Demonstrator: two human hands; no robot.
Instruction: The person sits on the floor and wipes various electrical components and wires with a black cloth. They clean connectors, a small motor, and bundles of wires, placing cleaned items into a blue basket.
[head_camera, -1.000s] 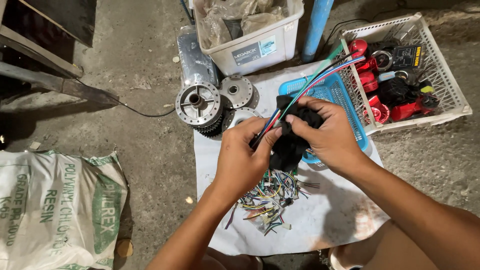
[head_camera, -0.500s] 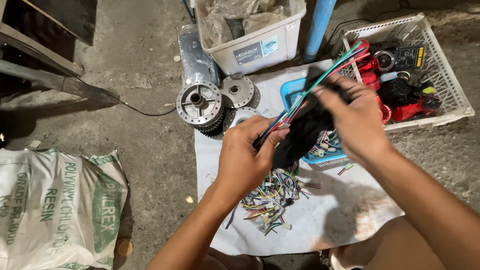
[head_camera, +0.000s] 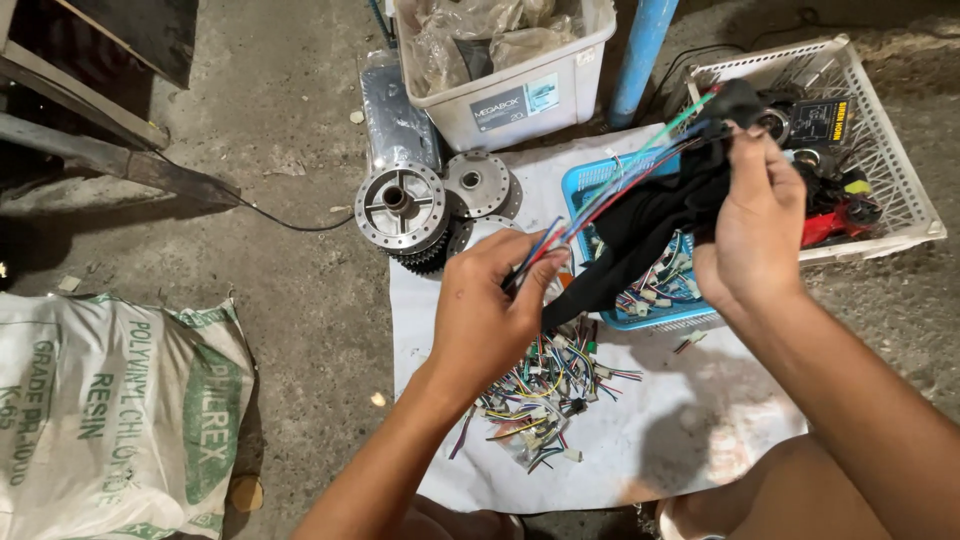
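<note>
Wire bundle (head_camera: 610, 185) stretched taut, long axis rising from lower left to upper right; left hand (head_camera: 490, 310) fingers pinch its lower end, right hand (head_camera: 755, 225) fingers grasp the upper end with the black sleeve (head_camera: 640, 240).

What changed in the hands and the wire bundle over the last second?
The right hand moved up and to the right toward the white basket, drawing the black sleeve along the coloured wires. The left hand kept its grip on the wire ends, so the bundle is now stretched out. The wire scraps and metal hubs stayed put.
</note>
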